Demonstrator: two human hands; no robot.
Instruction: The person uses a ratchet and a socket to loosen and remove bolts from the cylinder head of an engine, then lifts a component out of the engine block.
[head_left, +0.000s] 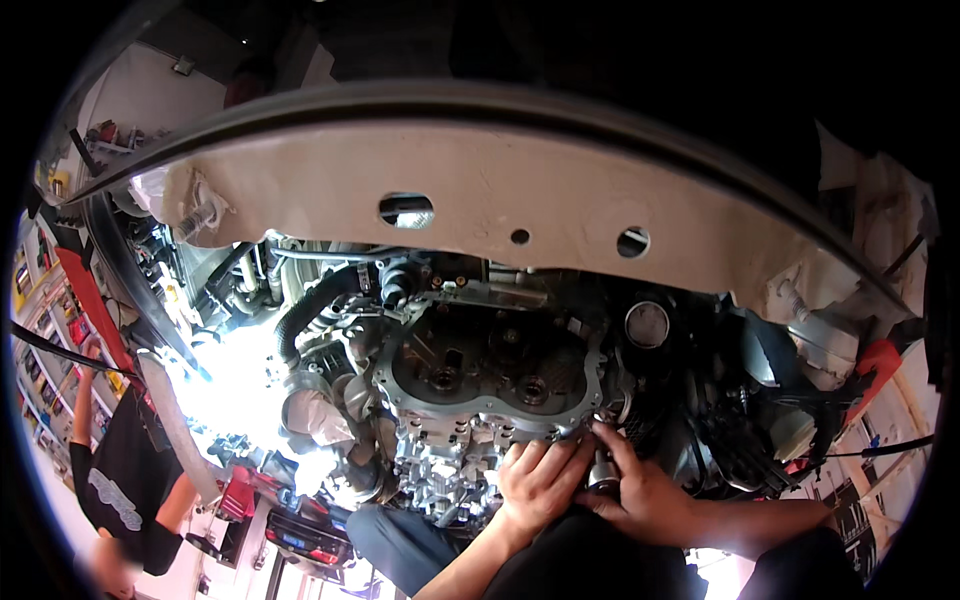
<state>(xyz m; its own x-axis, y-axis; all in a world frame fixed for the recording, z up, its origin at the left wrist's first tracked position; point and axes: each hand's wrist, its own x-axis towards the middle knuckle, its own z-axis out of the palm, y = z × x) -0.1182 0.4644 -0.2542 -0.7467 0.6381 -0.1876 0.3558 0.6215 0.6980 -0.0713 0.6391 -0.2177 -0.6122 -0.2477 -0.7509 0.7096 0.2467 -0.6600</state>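
We are in a workshop, leaning in under the raised hood [500, 190] of a car, whose pale underside arches across the upper half of the frame. At the left edge, shelves of small goods [45, 330] run down the wall, and another person in a black shirt [125, 480] stands at the lower left, one arm lifted. Strong light glares off the parts at centre left, so we cannot read much detail there.

In the middle of the frame sits the engine [490, 385], its front cover off, so the grey metal housing and two round gear hubs inside lie open to us. A black ribbed hose [300, 310] curves along its upper left, and a round silver cap [647, 323] shows to the upper right.

Both our hands work at the lower right corner of that housing. The left hand [540, 480] rests on the edge of the metal, its fingers curled and pressed close together, likely to steady the spot. The right hand [640, 490] lies just beside it, touching it, with the forefinger stretched up to the rim and the other fingers pinching a small dark cylinder [603, 474], perhaps a socket or bolt head. We cannot tell which, since the hands hide most of it.
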